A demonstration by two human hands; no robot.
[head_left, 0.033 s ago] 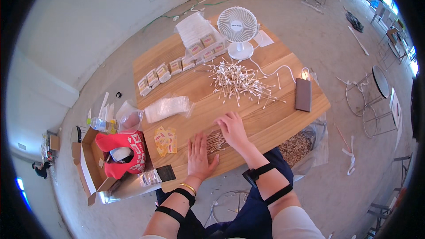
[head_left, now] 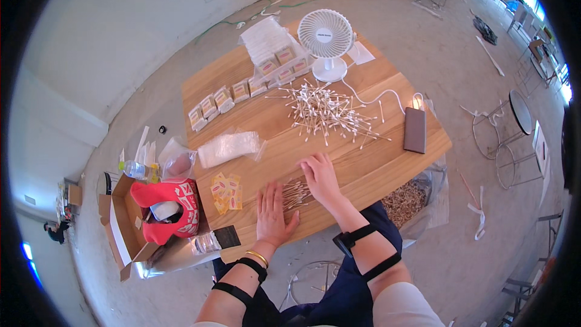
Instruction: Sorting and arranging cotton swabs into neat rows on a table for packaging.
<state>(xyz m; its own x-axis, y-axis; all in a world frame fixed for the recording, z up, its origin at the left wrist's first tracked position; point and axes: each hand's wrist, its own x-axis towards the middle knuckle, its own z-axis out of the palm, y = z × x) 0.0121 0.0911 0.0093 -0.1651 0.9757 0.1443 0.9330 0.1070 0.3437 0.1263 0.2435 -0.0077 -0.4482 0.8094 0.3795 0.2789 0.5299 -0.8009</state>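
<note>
My left hand [head_left: 272, 215] lies flat on the wooden table [head_left: 357, 163], fingers stretched, along the left side of a small heap of cotton swabs [head_left: 296, 194]. On the heap's right side my right hand [head_left: 321, 175] rests with its fingers bent a little and apart, holding nothing that I can see. A larger loose pile of cotton swabs [head_left: 327, 112] spreads farther back. Left of my left hand lie several small yellow printed cards [head_left: 226, 194]. Behind these is a stack of clear plastic bags [head_left: 229, 148].
A white fan [head_left: 325, 35] stands at the back, cabled to a dark power bank [head_left: 414, 130]. Packed small boxes [head_left: 223, 99] line the back left, beside a clear tray [head_left: 281, 72]. A red bag [head_left: 175, 212] in a cardboard box [head_left: 125, 206] adjoins the table's left edge.
My right hand has shifted very slightly to the right. My left hand and the things on the table look the same.
</note>
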